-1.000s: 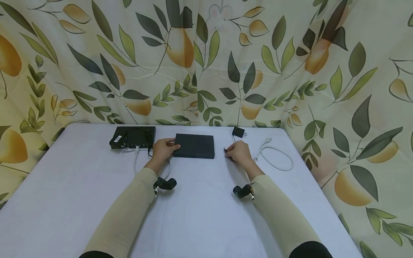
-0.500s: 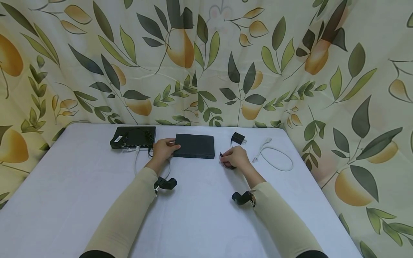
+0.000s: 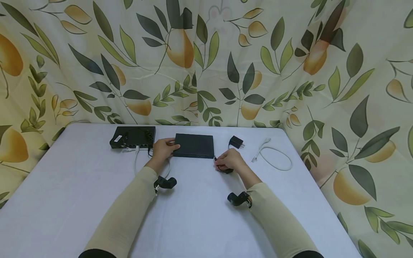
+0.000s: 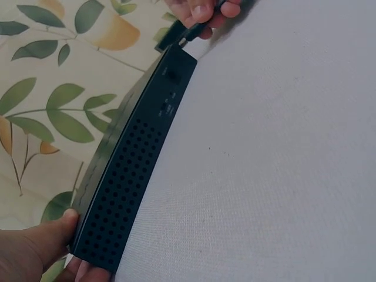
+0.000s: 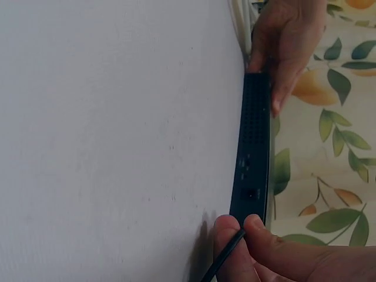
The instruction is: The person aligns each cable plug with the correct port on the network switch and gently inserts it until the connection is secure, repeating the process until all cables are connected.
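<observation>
A flat black box (image 3: 195, 145), like a network switch or recorder, lies mid-table. My left hand (image 3: 162, 149) grips its left end, thumb on top and fingers beneath in the left wrist view. Rows of vent holes and small ports show on its side panel (image 4: 126, 182). My right hand (image 3: 229, 159) pinches a black power plug (image 4: 198, 29) at the box's right end. Its metal tip is right by the box's corner in the left wrist view. A thin black cord (image 5: 223, 257) trails from these fingers. The black power adapter (image 3: 236, 142) lies behind my right hand.
Left of the box stands a second black device (image 3: 137, 136) with white and black cables at its front edge. A white network cable (image 3: 274, 165) lies looped at the right. Behind the white table (image 3: 200, 215) hangs a leaf-patterned curtain (image 3: 206, 64).
My right hand has moved left with the plug, from apart from the box to its right end. The adapter has shifted slightly left and nearer. My left hand keeps its grip.
</observation>
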Demonstrator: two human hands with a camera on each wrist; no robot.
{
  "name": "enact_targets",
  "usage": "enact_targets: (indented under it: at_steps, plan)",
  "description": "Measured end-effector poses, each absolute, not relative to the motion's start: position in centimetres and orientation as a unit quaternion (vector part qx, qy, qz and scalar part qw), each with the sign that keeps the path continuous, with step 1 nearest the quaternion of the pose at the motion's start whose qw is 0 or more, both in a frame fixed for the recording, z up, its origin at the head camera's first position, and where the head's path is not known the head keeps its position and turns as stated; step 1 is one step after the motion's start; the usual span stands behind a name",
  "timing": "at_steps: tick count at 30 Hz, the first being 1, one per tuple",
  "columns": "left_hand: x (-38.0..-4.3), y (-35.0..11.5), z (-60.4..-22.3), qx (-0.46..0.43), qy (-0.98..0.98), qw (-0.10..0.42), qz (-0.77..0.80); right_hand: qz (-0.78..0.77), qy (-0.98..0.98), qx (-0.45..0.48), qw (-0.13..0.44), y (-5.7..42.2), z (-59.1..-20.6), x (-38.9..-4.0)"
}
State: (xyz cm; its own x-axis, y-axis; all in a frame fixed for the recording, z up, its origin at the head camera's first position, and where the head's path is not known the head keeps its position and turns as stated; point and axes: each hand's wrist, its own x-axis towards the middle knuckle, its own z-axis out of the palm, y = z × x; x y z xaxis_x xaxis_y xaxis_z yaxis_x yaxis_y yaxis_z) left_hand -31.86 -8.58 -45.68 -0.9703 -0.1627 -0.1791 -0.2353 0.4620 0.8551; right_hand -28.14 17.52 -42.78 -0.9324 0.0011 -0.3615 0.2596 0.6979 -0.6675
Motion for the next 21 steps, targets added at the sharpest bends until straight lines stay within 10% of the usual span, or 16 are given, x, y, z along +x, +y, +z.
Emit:
enact_targets:
  at_steps: [21]
  plan:
    - [-31.8, -8.6, -45.5, -0.116, 0.857, 0.045, 0.500, -0.429, 0.872, 0.112, 0.209, 15.7, -42.9, -28.4]
